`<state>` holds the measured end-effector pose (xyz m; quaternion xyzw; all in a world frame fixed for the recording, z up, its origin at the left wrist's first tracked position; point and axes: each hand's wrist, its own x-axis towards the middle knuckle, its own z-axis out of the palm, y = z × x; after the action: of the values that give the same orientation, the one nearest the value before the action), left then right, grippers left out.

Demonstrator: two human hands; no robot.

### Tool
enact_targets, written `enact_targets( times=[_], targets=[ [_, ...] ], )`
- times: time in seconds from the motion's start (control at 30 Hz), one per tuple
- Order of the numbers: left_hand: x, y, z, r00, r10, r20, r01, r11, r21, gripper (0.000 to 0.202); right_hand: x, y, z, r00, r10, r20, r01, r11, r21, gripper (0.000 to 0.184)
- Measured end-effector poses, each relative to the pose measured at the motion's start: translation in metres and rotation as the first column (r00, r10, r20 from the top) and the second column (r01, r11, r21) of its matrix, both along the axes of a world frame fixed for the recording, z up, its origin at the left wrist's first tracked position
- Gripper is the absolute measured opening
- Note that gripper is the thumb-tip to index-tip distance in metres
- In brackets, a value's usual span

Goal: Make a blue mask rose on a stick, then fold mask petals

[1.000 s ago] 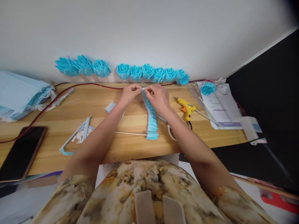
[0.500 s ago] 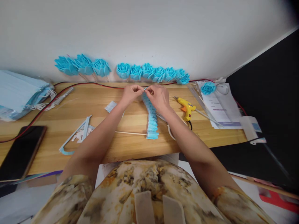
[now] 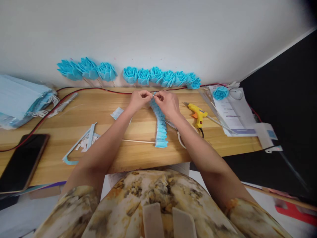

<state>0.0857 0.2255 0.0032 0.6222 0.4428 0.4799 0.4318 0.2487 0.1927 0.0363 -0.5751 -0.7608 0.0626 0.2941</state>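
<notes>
My left hand [image 3: 140, 99] and my right hand [image 3: 168, 101] meet near the back of the wooden table, each with thumb and forefinger pinched. Between the fingertips is a small light-blue fabric piece [image 3: 154, 94], mostly hidden by the fingers. Below them, a row of overlapping folded blue fabric petals [image 3: 161, 130] runs toward the front edge. A thin wooden stick [image 3: 138, 141] lies with its right end against the row's near end. Left of the row is a flat pale-blue scrap [image 3: 117, 113], and a yellow glue gun [image 3: 198, 114] rests right of my right hand.
Several blue fabric flowers [image 3: 156, 75] on sticks lean along the wall. At left are a stack of face masks [image 3: 22, 97], a phone [image 3: 22, 162] and cut strips [image 3: 78, 142]. Papers [image 3: 232, 115] carry another blue flower [image 3: 220, 93] at right. A red-black cable [image 3: 99, 88] crosses the back.
A bit more of the blue piece now sticks up between my fingertips. Both hands stay almost in place, and the things on the table have not moved.
</notes>
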Motion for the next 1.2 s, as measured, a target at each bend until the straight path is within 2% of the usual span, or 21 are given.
enact_targets(
  times=[0.87, 0.97, 1.1, 1.17, 1.2],
  targets=[
    [0.001, -0.002, 0.002, 1.000, 0.004, -0.023, -0.004, 1.000, -0.003, 0.007, 0.001, 0.002, -0.001, 0.998, 0.019, -0.064, -0.020, 1.000, -0.012, 0.019],
    [0.001, -0.002, 0.004, 1.000, 0.012, -0.006, -0.012, 1.000, -0.008, 0.008, 0.010, 0.008, 0.003, 0.990, 0.024, -0.139, -0.031, 0.998, -0.046, 0.018],
    [0.000, -0.002, 0.006, 1.000, 0.010, 0.014, -0.010, 1.000, -0.007, 0.008, 0.030, 0.020, 0.008, 0.956, -0.036, -0.291, 0.030, 0.999, -0.025, 0.014],
    [0.000, -0.002, 0.007, 1.000, -0.001, 0.014, 0.001, 1.000, -0.010, 0.008, 0.037, 0.025, 0.007, 0.941, 0.026, -0.336, -0.034, 0.999, -0.018, 0.015],
    [0.000, -0.002, 0.007, 1.000, -0.009, 0.014, 0.009, 1.000, -0.013, 0.007, 0.038, 0.027, 0.006, 0.931, 0.084, -0.355, -0.097, 0.995, -0.020, 0.022]
  ],
)
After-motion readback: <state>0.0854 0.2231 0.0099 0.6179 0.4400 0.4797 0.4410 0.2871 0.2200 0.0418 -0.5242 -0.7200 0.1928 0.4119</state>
